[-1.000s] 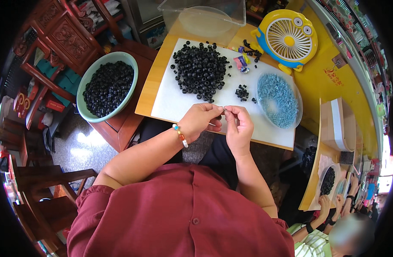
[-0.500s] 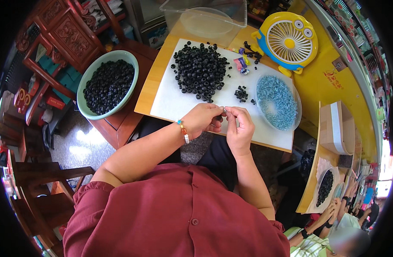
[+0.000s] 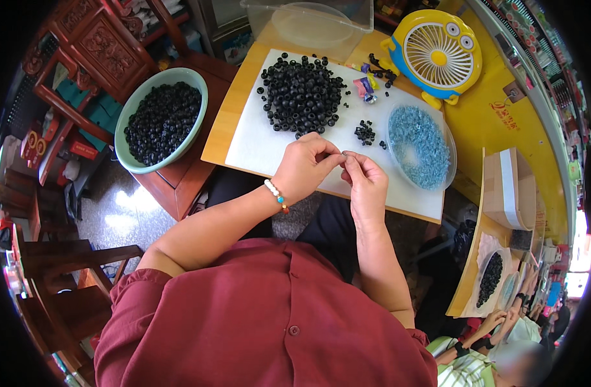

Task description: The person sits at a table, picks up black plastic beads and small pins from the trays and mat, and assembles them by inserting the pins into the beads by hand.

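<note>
My left hand (image 3: 306, 169) and my right hand (image 3: 367, 187) meet fingertip to fingertip over the near edge of a white board (image 3: 247, 145). Both are closed in a pinch around something too small to make out. A bracelet of coloured beads (image 3: 277, 196) circles my left wrist. Just beyond the hands lies a large heap of round black beads (image 3: 302, 97). To its right sits a small cluster of tiny black pieces (image 3: 364, 133). Farther right, a clear oval tray (image 3: 451, 169) holds many small pale-blue translucent pieces (image 3: 431, 142).
At left, a green basin (image 3: 122, 149) full of black beads stands on a wooden chair. A clear plastic box (image 3: 308, 39), colourful wrappers (image 3: 366, 88) and a yellow fan (image 3: 437, 55) lie along the far side. Co-workers' hands (image 3: 492, 320) show at lower right beside another table.
My left hand has turned and lifted slightly, with the bracelet rolling along with it. Both hands are still together, a little farther from my body and to the right.
</note>
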`<act>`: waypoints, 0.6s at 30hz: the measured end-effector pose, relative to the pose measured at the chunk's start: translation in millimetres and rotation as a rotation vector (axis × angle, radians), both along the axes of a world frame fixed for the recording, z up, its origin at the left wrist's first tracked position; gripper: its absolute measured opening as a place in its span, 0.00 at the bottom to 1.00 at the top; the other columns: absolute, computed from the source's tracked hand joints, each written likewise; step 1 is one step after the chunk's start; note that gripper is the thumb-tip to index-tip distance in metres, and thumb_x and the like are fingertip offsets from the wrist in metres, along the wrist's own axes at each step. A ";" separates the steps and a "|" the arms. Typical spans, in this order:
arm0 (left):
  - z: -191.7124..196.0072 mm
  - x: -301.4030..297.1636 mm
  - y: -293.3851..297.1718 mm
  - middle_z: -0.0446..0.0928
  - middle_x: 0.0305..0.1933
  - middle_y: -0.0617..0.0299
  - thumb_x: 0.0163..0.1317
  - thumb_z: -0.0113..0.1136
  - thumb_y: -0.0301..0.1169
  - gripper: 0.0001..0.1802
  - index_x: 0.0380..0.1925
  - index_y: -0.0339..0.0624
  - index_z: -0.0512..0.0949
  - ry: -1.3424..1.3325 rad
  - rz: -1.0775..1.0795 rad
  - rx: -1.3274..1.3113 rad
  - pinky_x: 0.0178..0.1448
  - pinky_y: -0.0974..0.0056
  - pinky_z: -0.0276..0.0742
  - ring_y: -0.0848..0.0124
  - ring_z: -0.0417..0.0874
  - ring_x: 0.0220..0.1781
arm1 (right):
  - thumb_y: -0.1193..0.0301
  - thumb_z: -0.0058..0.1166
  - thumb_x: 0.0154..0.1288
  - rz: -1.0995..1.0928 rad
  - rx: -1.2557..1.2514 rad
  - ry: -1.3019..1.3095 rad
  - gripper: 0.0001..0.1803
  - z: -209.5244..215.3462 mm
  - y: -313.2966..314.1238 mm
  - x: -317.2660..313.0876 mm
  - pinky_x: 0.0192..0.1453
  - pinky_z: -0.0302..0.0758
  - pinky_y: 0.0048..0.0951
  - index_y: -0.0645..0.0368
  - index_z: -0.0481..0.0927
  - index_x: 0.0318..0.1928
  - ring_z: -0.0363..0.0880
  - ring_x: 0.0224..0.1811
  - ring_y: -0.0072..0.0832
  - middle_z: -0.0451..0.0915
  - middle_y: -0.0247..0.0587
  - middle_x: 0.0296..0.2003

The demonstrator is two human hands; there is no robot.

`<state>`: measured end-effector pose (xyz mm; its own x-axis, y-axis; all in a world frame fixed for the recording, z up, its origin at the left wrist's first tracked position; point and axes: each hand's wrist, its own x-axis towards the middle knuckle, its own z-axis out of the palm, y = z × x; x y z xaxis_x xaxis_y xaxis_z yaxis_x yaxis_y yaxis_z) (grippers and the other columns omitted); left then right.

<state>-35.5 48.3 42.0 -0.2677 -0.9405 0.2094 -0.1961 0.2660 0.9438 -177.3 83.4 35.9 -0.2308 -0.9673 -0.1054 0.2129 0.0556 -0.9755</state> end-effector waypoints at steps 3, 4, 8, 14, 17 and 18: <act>-4.4 -2.7 -0.4 0.74 0.28 0.64 0.58 0.61 0.29 0.08 0.31 0.34 0.78 -0.113 0.043 -0.227 0.29 0.73 0.73 0.79 0.75 0.23 | 0.74 0.54 0.64 -0.006 -0.005 0.016 0.08 0.5 1.2 1.8 0.34 0.70 0.17 0.67 0.80 0.39 0.72 0.29 0.16 0.79 0.32 0.30; -4.9 -4.1 -0.4 0.74 0.26 0.64 0.59 0.60 0.29 0.08 0.30 0.33 0.78 -0.142 0.057 -0.287 0.29 0.73 0.73 0.79 0.74 0.23 | 0.75 0.54 0.63 -0.027 -0.042 0.163 0.07 0.2 1.5 2.7 0.34 0.71 0.18 0.66 0.80 0.39 0.74 0.29 0.17 0.79 0.33 0.30; 5.8 -5.9 0.0 0.72 0.23 0.66 0.61 0.58 0.31 0.10 0.29 0.33 0.76 0.067 -0.017 0.317 0.30 0.71 0.73 0.79 0.73 0.24 | 0.77 0.54 0.61 -0.129 -0.318 0.693 0.04 -7.9 -1.1 0.9 0.33 0.73 0.23 0.62 0.80 0.36 0.78 0.29 0.24 0.80 0.39 0.30; 4.2 6.5 -5.1 0.70 0.21 0.70 0.62 0.57 0.32 0.07 0.32 0.39 0.77 0.354 -0.027 0.747 0.29 0.74 0.71 0.81 0.71 0.23 | 0.78 0.55 0.55 -0.161 -0.415 1.246 0.04 -11.6 -11.5 -17.8 0.44 0.67 0.33 0.58 0.79 0.33 0.77 0.34 0.34 0.78 0.39 0.29; 1.3 12.6 -2.8 0.71 0.23 0.71 0.61 0.57 0.32 0.07 0.32 0.40 0.76 0.456 -0.093 0.878 0.30 0.76 0.71 0.83 0.70 0.23 | 0.78 0.56 0.53 -0.119 -0.387 1.350 0.08 -19.5 -13.6 -27.8 0.49 0.62 0.34 0.56 0.80 0.36 0.76 0.36 0.33 0.77 0.37 0.27; 2.1 16.0 -0.5 0.71 0.24 0.71 0.62 0.57 0.32 0.07 0.32 0.40 0.76 0.466 -0.100 0.908 0.30 0.76 0.71 0.83 0.70 0.24 | 0.78 0.56 0.53 -0.113 -0.387 1.346 0.08 -16.6 -13.0 -24.5 0.49 0.62 0.34 0.56 0.80 0.36 0.76 0.36 0.33 0.77 0.37 0.27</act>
